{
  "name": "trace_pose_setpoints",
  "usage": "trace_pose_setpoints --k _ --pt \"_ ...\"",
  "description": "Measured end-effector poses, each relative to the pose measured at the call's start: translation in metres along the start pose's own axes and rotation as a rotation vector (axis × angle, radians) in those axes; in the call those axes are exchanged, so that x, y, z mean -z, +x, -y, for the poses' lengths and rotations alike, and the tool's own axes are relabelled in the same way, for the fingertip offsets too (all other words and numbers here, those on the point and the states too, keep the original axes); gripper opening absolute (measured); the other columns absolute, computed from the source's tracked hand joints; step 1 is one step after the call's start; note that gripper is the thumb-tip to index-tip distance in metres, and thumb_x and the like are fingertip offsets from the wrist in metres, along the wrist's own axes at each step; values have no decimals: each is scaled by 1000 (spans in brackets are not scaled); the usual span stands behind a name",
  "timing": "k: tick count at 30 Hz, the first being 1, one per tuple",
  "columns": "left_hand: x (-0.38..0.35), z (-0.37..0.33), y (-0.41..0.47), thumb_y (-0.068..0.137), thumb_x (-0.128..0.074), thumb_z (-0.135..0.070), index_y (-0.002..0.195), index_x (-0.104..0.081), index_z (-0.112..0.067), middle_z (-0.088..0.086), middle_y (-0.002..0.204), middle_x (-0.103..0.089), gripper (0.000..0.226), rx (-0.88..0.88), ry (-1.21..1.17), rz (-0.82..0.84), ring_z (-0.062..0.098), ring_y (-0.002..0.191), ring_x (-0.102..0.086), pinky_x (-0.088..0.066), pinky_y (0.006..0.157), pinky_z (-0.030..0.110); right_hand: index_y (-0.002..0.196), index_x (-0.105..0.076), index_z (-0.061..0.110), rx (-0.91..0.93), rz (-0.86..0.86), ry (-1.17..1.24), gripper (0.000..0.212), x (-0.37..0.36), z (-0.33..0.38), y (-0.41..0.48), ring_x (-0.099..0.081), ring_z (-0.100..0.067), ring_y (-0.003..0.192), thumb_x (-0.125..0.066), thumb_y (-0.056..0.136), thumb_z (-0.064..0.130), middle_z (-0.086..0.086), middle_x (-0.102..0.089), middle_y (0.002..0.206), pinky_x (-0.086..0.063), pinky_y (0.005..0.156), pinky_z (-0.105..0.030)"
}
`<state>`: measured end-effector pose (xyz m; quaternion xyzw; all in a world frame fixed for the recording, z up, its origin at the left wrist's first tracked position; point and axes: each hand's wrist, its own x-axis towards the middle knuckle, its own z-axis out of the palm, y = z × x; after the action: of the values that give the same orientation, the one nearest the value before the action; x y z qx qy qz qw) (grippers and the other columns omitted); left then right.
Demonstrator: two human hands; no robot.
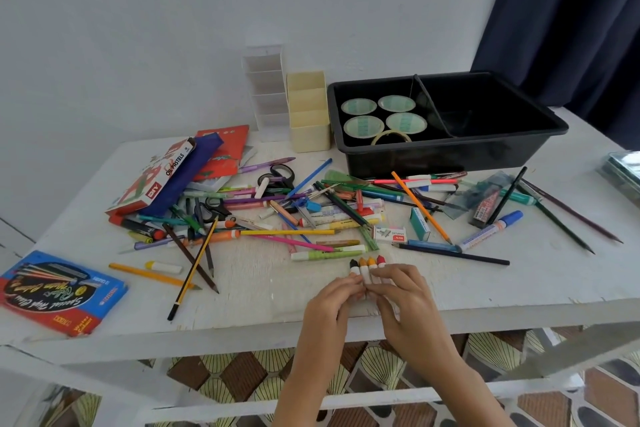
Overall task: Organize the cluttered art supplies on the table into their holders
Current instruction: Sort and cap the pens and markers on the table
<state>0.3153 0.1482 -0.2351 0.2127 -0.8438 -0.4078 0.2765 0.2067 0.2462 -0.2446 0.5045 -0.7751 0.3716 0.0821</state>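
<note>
Left hand (330, 303), right hand (407, 302) hold pastels (367, 266) — tips away.

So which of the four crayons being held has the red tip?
The red crayon at the right end of the row; the other three crayons to its left have black, yellow-orange and orange tips.

The lower ends of the crayons (367, 265) are hidden under the curled fingers of the left hand (329, 302) and right hand (405, 295). Both forearms run off the bottom edge. Far right of the hands, a clear case (623, 170) is cut by the edge; far left, a corner of the blue box (59, 291) too. Beyond the hands, the right compartment of the black tray (450, 149) is too dark to read
</note>
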Motion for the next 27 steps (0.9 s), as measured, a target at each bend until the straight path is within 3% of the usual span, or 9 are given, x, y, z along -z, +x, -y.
trace_pose_setpoints --k 6,8,11,18,24,27 --pt "4 -5 16 83 -65 0 96 -73 -13 -10 97 -66 21 -24 54 -11 -19 94 -53 -41 85 3 91 -74 15 -17 17 52 20 2 -2 3 -49 -8 101 -70 74 5 4 -66 98 -47 79 -27" --pt "6 -9 20 81 -66 1 93 -74 -11 -4 93 -70 19 -42 74 -6 -13 90 -57 -43 81 4 92 -73 17 -35 33 95 21 6 -4 5 -49 -6 102 -72 74 5 5 -66 99 -49 80 -29" --pt "6 -16 28 83 -66 -5 98 -73 -13 -3 95 -70 18 -64 114 -21 1 91 -61 -46 84 12 93 -73 18 -52 -6 143 18 12 -6 9 -52 -5 102 -68 77 10 5 -65 99 -47 83 -26" --pt "-7 -37 66 88 -62 -10 100 -71 -16 -6 94 -68 17 -96 140 17 5 92 -59 -49 83 20 94 -72 14 -78 -132 121 14 34 -27 33 -58 -6 92 -64 82 15 7 -66 93 -48 83 -24" --pt "-33 -50 120 91 -57 -17 113 -66 -20 -6 110 -65 23 -58 206 26 3 105 -54 -41 93 17 95 -72 12 -158 -144 -7 20 58 -64 71 -54 -9 83 -72 78 3 0 -68 88 -45 75 -24" --pt "-48 -53 149 92 -56 -17 115 -64 -19 -5 113 -64 25 -38 200 42 7 106 -55 -45 94 23 98 -73 9 -227 -144 -66 19 66 -86 96 -54 -13 84 -70 79 3 -5 -69 88 -44 75 -26"
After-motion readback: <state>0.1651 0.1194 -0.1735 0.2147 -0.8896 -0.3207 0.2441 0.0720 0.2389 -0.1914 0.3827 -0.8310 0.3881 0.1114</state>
